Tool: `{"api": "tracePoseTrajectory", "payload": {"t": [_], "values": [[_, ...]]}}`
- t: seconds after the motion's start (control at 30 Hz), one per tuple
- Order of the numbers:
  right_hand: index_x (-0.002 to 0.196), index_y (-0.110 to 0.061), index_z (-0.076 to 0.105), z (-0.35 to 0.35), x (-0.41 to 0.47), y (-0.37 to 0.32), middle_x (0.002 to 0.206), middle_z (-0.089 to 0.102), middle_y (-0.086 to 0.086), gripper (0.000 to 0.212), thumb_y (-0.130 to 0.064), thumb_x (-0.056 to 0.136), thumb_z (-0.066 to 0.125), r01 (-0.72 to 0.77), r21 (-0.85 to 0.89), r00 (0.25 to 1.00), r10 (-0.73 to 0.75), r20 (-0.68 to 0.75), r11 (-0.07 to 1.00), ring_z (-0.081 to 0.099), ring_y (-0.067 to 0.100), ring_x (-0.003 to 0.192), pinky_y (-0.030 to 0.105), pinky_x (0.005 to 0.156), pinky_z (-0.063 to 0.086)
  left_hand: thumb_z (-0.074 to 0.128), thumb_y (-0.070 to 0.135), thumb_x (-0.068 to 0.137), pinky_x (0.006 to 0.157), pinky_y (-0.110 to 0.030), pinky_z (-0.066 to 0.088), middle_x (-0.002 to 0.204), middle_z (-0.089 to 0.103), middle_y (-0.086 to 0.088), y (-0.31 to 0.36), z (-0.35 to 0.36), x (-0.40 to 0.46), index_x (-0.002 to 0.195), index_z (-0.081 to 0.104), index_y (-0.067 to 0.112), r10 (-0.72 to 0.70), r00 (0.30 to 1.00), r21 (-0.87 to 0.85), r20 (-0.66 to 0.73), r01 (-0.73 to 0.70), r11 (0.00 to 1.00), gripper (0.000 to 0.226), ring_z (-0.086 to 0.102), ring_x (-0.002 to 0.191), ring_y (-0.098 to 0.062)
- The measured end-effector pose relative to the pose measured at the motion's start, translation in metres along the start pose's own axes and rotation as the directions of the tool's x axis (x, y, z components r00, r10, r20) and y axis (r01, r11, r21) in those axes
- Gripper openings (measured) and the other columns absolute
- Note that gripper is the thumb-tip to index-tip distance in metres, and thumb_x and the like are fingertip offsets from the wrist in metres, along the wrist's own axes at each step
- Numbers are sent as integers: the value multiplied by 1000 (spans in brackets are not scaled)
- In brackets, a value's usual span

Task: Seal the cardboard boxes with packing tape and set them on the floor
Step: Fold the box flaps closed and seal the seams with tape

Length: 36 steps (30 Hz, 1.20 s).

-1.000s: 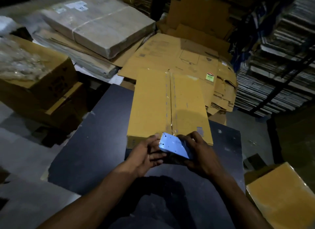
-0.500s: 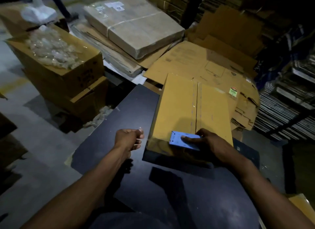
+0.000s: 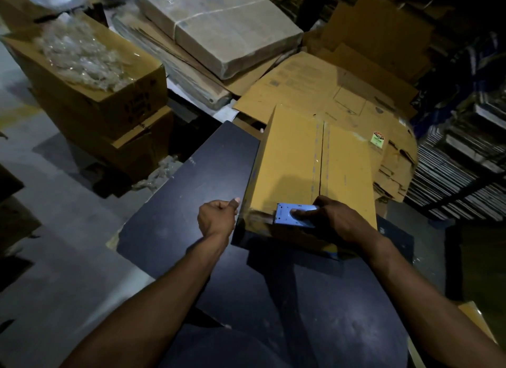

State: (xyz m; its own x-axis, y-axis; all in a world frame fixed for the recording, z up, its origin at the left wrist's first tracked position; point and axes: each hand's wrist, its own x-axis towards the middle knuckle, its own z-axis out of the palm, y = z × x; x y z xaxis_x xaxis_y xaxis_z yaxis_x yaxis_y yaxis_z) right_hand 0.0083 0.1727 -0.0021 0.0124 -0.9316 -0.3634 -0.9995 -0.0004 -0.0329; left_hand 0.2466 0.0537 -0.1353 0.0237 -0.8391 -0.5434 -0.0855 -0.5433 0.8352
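— Where's the box [image 3: 315, 173]?
— On the worktop [image 3: 191, 203], long axis running away. Right hand [image 3: 336, 220] grips the dispenser [image 3: 294, 215] at its near end; left hand [image 3: 217, 217], curled and apparently empty, is beside its corner.

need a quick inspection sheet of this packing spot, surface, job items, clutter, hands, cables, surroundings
surface: dark table, scuffed, its near left corner chipped.
job's things: cardboard box on the table, flaps closed, clear tape along the centre seam; blue tape cutter at its near edge.
clutter: open box of crumpled plastic on the left; flattened cardboard behind the table.
grippers: left hand curled beside the box's near left corner, contact unclear; right hand holds the cutter, thumb on top.
cables: nothing seen.
surroundings: wrapped bundle at the back; stacked sheets on racks on the right; grey floor.
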Motion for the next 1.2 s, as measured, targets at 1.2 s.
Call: {"api": "tracePoseTrajectory", "payload": {"t": [1.2], "values": [[94,-31,65,-23,35,-31,88,67,-6,49,-78,88,50,-282,-143,932,306,193,949,66,22,74,36,59,44,87,81,50,47,-23,41,63,65,-4,-23,1,34,80,73,11,-462,827,204,321,416,886,77,52,49,-16]]}}
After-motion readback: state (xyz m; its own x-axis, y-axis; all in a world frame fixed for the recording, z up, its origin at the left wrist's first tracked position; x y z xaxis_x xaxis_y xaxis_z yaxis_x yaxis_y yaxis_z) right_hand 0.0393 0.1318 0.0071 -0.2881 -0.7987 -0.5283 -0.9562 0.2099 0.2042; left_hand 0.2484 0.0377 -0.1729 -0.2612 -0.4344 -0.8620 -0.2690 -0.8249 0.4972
